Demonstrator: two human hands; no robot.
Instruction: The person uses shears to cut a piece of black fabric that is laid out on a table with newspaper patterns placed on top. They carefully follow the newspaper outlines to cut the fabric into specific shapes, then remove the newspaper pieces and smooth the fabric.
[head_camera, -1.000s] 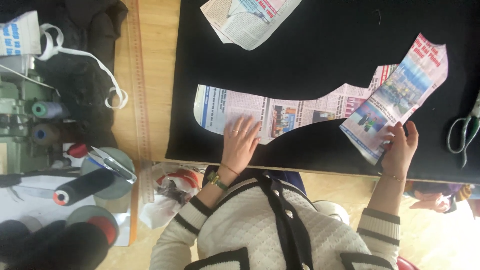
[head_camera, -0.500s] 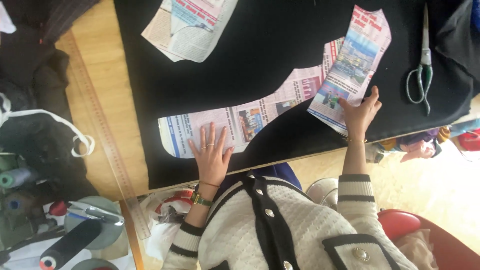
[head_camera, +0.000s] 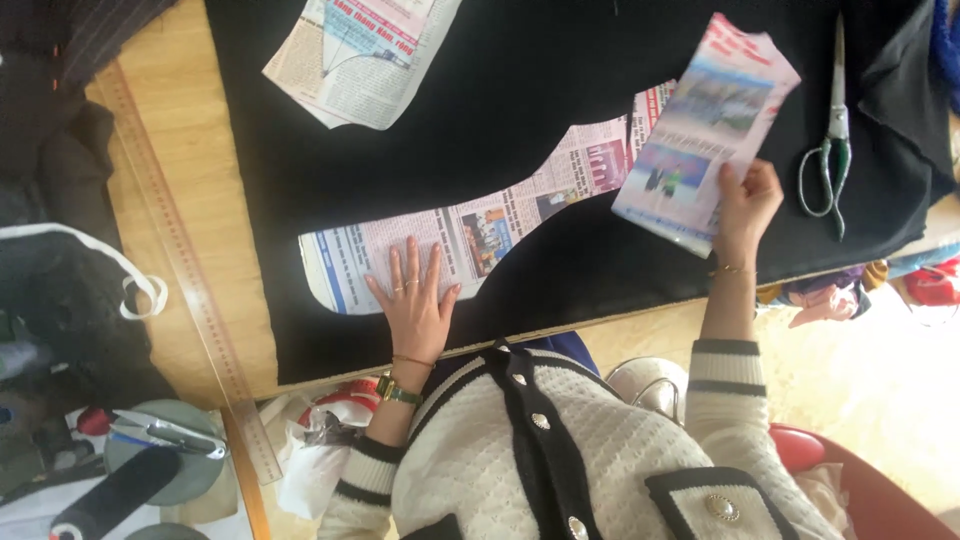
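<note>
My left hand (head_camera: 417, 303) lies flat, fingers spread, on a long curved pattern piece cut from newspaper (head_camera: 470, 235) that rests on black cloth (head_camera: 520, 120). My right hand (head_camera: 745, 205) grips the near edge of a second newspaper pattern piece (head_camera: 705, 130), lifted slightly over the cloth at the right end of the long one. A third newspaper piece (head_camera: 365, 55) lies at the far side of the cloth.
Scissors with green handles (head_camera: 830, 150) lie on the cloth at the right. A long wooden ruler (head_camera: 185, 260) runs along the wooden table at the left. Dark bags, a white strap (head_camera: 140, 290), and a black thread spool (head_camera: 115, 490) crowd the left edge.
The view has swung, moving everything to the right. My right hand has lifted and shifted the second paper piece; my left hand stays pressed on the long piece.
</note>
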